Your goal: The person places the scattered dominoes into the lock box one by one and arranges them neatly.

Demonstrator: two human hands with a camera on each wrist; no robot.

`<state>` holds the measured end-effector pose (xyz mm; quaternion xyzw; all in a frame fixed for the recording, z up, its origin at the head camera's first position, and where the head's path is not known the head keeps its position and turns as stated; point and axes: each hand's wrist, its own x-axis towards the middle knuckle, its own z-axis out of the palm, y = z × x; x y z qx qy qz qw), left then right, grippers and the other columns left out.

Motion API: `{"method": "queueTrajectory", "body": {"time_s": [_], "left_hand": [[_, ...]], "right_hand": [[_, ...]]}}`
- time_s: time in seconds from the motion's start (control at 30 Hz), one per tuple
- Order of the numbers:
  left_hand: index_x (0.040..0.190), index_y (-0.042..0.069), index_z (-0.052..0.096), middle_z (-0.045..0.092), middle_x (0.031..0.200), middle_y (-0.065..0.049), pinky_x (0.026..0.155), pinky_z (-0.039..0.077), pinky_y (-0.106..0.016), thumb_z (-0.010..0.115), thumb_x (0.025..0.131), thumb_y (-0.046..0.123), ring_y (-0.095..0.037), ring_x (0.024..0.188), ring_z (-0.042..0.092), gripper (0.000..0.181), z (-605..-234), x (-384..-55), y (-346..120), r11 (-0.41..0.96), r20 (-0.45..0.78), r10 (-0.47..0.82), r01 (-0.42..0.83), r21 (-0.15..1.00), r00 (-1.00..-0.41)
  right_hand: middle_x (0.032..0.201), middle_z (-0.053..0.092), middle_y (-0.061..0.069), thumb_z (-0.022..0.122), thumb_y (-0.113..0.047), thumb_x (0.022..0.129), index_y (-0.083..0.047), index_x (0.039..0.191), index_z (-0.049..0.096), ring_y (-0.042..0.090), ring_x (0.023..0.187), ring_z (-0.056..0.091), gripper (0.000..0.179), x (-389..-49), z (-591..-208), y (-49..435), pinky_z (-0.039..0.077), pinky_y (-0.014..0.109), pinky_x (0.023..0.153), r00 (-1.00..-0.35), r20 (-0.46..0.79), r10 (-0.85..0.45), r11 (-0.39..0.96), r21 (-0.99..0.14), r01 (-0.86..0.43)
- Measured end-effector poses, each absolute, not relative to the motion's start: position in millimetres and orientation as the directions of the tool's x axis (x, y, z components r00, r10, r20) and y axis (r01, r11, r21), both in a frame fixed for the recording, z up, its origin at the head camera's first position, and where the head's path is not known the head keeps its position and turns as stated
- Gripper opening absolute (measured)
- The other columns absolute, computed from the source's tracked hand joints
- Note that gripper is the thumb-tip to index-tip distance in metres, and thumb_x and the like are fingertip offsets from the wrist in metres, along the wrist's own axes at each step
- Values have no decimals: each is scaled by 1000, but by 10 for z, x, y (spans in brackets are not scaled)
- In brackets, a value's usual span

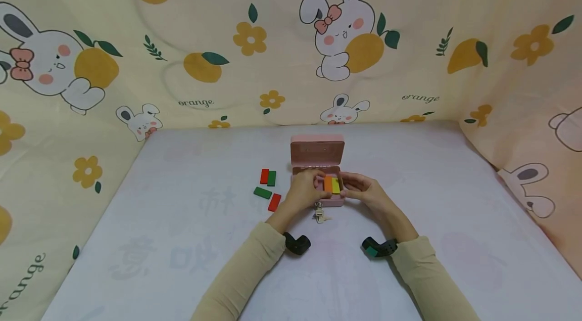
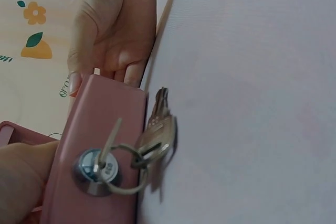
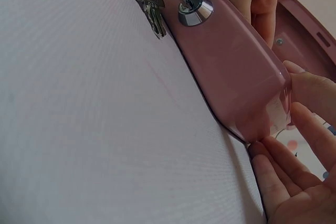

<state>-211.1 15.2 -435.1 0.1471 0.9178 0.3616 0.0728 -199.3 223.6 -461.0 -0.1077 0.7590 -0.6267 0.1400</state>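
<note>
A pink metal lockbox [image 1: 329, 202] sits on the table, its lid [image 1: 317, 153] raised at the back. My left hand [image 1: 303, 190] reaches into it, thumb and forefinger pinching the two ends of an orange block [image 1: 328, 184]. Beside that lies a yellow block [image 1: 336, 186]. At the right end of the box my right hand [image 1: 369, 193] holds the wall; in the right wrist view its thumb [image 3: 315, 90] meets the rim while the other fingertips touch the end wall. A key stands in the front lock [image 2: 97, 171], with more keys [image 2: 157, 135] hanging from its ring.
Left of the box lie two red blocks [image 1: 275, 202] and two green blocks [image 1: 262, 192], one of each side by side. A printed cloth [image 1: 273, 17] with rabbits and oranges surrounds the white table [image 1: 173, 260]. Black bands [image 1: 297, 244] circle both wrists.
</note>
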Motion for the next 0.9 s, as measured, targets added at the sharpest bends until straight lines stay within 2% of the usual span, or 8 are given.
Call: {"method": "queueTrajectory", "body": {"time_s": [0.2,0.63,0.8,0.9], "left_hand": [[119,9,65,63,90,-7,66,37,-20,80,78,30,-14,79,48,48,-4351,-2100,167,707,-21,310,216,674,-950],[119,11,66,69,113,-6,89,52,-30,79,79,31,-18,93,59,46,-4342,-2071,228,777,-18,237,178,603,-971],[118,13,67,70,110,-4,84,52,-28,80,78,30,-16,87,56,45,-4347,-2073,248,792,-24,219,163,589,-975],[117,13,68,70,107,-4,82,51,-27,80,78,31,-16,86,56,45,-4345,-2070,255,800,-25,215,161,578,-976]], "right_hand": [[150,36,27,65,-12,91,5,143,39,43,139,35,61,-1991,-4606,2240,43,5,92,-937,-80,-341,193,-981,13],[150,38,26,67,-14,89,4,143,40,43,139,36,63,-1997,-4624,2235,43,5,93,-941,-89,-328,191,-981,26],[150,37,27,67,-14,90,4,143,40,42,139,37,62,-1998,-4624,2233,43,5,92,-939,-78,-336,184,-983,15],[149,38,27,67,-15,89,4,143,40,35,137,44,63,-1992,-4622,2234,43,6,92,-939,-78,-335,179,-984,18]]}}
